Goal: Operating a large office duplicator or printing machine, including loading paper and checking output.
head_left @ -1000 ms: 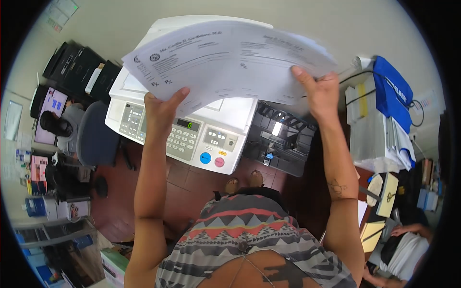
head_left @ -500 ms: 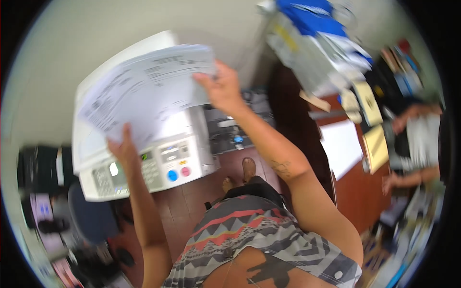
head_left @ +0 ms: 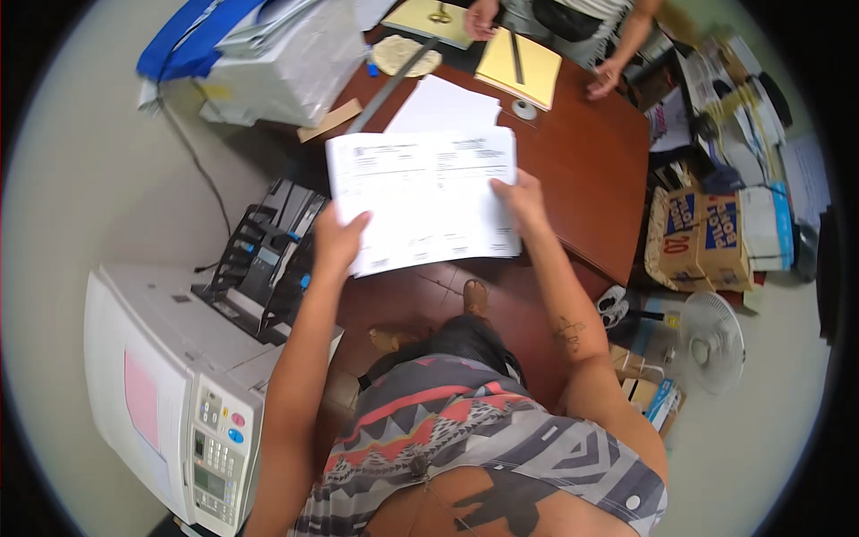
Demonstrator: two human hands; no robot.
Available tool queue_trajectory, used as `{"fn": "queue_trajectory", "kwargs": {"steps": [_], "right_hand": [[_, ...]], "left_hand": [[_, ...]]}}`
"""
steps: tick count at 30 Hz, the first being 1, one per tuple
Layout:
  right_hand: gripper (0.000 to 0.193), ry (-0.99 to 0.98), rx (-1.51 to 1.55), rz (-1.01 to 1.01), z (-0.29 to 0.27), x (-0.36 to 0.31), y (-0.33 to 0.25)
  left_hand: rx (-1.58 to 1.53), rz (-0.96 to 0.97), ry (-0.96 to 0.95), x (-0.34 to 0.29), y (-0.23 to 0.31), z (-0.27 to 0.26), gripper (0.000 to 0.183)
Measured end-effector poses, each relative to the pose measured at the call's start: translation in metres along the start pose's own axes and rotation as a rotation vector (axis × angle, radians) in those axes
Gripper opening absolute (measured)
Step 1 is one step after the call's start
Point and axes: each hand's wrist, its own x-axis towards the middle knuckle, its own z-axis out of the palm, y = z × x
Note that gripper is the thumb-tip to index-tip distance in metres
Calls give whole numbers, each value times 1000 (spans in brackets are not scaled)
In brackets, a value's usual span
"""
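Currently, the brown surface (head_left: 591, 183) is stretching beyond the right hand (head_left: 523, 199), a white copier (head_left: 179, 345) is standing left of the left hand (head_left: 338, 242), and both hands are pinching the printed sheets (head_left: 429, 204) between them. Holding these together is apparently the step; the next move is probably calling for an even grip.

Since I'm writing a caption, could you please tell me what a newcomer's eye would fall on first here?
First, the stack of printed sheets in the middle, held between the left hand and the right hand. Then the white copier at lower left, and the yellow stack on the desk beyond the sheets.
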Motion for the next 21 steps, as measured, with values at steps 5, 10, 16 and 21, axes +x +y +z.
{"fn": "queue_trajectory", "kwargs": {"steps": [5,10,16,21], "right_hand": [[26,239,123,101,-177,72,28],[31,309,154,124,-278,153,43],[44,378,-155,155,-313,187,78],[47,357,-93,161,-315,188,83]], "left_hand": [[1,-35,-312,99,-15,204,35],[104,-76,-355,175,-22,339,32],[412,-170,-220,198,-43,370,33],[355,-194,-213,200,-51,368,39]]}}
